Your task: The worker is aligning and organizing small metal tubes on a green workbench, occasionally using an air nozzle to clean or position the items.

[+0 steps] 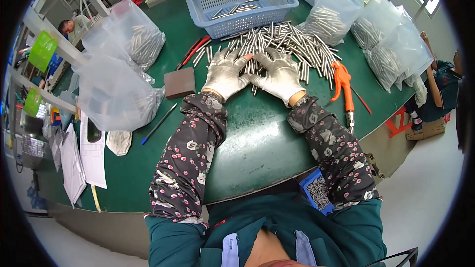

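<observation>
**Gloved hands resting on a heap of metal rods**

Both hands wear grey work gloves and lie flat, fingers spread, side by side on a green worktop (pixel 257 138). The left hand (pixel 225 73) and right hand (pixel 281 74) press on the near edge of a pile of short metal rods (pixel 292 44), gripping nothing. Most rods spread beyond the fingertips. A blue basket (pixel 242 5) sits past the pile; an orange air gun (pixel 344 84) lies right of the right hand.
</observation>
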`<control>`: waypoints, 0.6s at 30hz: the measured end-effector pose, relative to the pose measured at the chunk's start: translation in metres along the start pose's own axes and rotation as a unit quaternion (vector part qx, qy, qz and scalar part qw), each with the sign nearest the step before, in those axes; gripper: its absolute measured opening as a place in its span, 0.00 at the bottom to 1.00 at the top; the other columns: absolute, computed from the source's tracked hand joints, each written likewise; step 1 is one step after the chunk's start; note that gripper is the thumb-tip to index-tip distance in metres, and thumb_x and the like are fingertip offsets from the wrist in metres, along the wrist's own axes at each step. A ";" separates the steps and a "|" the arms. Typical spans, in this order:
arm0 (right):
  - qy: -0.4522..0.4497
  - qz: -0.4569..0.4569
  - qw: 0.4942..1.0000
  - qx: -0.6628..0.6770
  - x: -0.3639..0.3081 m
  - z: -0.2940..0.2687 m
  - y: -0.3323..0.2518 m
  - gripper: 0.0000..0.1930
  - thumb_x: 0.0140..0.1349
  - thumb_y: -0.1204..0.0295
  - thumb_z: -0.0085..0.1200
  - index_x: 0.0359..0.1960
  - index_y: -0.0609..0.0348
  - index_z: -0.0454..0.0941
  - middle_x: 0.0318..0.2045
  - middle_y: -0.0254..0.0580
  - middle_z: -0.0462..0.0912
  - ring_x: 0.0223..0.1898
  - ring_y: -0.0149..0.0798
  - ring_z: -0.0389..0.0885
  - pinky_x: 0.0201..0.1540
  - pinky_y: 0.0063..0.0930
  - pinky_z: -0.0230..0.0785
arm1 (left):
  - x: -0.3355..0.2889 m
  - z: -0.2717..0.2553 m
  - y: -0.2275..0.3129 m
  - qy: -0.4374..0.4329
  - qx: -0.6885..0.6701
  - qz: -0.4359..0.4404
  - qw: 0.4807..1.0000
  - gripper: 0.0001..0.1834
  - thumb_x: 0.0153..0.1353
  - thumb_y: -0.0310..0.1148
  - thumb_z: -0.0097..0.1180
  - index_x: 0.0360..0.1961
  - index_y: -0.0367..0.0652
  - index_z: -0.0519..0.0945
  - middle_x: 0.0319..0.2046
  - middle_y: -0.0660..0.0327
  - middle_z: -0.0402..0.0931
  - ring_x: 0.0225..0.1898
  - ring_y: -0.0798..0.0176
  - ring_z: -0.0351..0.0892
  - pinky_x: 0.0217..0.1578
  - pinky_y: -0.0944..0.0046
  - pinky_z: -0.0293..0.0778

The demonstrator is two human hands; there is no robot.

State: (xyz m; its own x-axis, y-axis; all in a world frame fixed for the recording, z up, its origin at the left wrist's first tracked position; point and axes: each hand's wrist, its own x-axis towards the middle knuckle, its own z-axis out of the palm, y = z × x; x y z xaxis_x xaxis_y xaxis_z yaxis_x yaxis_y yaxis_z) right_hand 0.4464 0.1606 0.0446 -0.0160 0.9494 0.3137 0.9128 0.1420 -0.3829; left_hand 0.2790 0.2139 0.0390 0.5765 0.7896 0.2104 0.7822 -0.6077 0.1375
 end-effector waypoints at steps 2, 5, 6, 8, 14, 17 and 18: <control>0.008 -0.024 1.000 -0.003 -0.012 -0.002 -0.006 0.31 0.48 0.45 0.59 0.54 0.43 0.75 0.59 0.52 0.69 0.61 0.56 0.65 0.64 0.52 0.52 | -0.015 -0.002 0.002 -0.002 -0.023 0.005 1.000 0.32 0.54 0.46 0.59 0.62 0.60 0.68 0.63 0.53 0.62 0.66 0.42 0.55 0.65 0.47 0.53; 0.001 -0.060 0.998 0.030 -0.036 -0.004 -0.015 0.29 0.47 0.50 0.62 0.51 0.47 0.76 0.58 0.51 0.70 0.60 0.57 0.65 0.61 0.47 0.58 | -0.048 -0.008 0.011 0.015 -0.053 0.019 0.998 0.33 0.51 0.43 0.62 0.60 0.56 0.70 0.62 0.52 0.63 0.65 0.42 0.57 0.63 0.47 0.57; 0.006 -0.078 0.996 0.053 -0.044 -0.005 -0.017 0.29 0.47 0.52 0.63 0.51 0.50 0.75 0.57 0.51 0.71 0.60 0.56 0.66 0.61 0.46 0.59 | -0.059 -0.013 0.018 0.019 -0.053 0.018 0.998 0.33 0.50 0.43 0.62 0.60 0.55 0.70 0.62 0.51 0.63 0.65 0.42 0.57 0.63 0.47 0.58; 0.008 -0.097 0.991 0.087 -0.063 -0.007 -0.025 0.27 0.47 0.58 0.63 0.49 0.55 0.75 0.56 0.52 0.71 0.59 0.53 0.67 0.60 0.46 0.60 | -0.084 -0.015 0.024 0.035 -0.061 0.035 0.997 0.32 0.50 0.43 0.62 0.59 0.51 0.71 0.62 0.50 0.62 0.64 0.40 0.59 0.63 0.46 0.57; -0.004 -0.177 0.972 0.153 -0.121 -0.012 -0.049 0.24 0.47 0.68 0.60 0.48 0.60 0.74 0.51 0.51 0.74 0.55 0.53 0.70 0.59 0.44 0.62 | -0.164 -0.032 0.046 0.040 -0.034 0.059 0.997 0.32 0.52 0.45 0.60 0.58 0.47 0.71 0.63 0.48 0.60 0.63 0.40 0.58 0.63 0.44 0.55; -0.017 -0.218 0.964 0.149 -0.141 -0.018 -0.060 0.24 0.46 0.69 0.59 0.48 0.60 0.74 0.50 0.51 0.74 0.56 0.54 0.70 0.59 0.44 0.62 | -0.194 -0.036 0.054 0.048 -0.037 0.062 0.996 0.33 0.53 0.46 0.58 0.59 0.44 0.70 0.62 0.46 0.60 0.62 0.38 0.59 0.63 0.43 0.54; -0.020 -0.219 0.962 0.160 -0.147 -0.019 -0.062 0.23 0.46 0.69 0.58 0.48 0.60 0.74 0.50 0.52 0.74 0.56 0.53 0.70 0.59 0.45 0.62 | -0.202 -0.038 0.058 0.047 -0.037 0.059 0.996 0.33 0.52 0.46 0.59 0.59 0.44 0.70 0.62 0.47 0.59 0.62 0.38 0.59 0.63 0.43 0.54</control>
State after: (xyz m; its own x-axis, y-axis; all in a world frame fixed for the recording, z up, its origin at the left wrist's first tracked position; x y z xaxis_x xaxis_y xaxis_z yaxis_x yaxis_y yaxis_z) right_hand 0.4001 0.0070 0.0386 -0.3920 0.7878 0.4751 0.6423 0.6041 -0.4717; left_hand 0.1987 0.0162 0.0416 0.6355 0.7036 0.3179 0.6891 -0.7026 0.1775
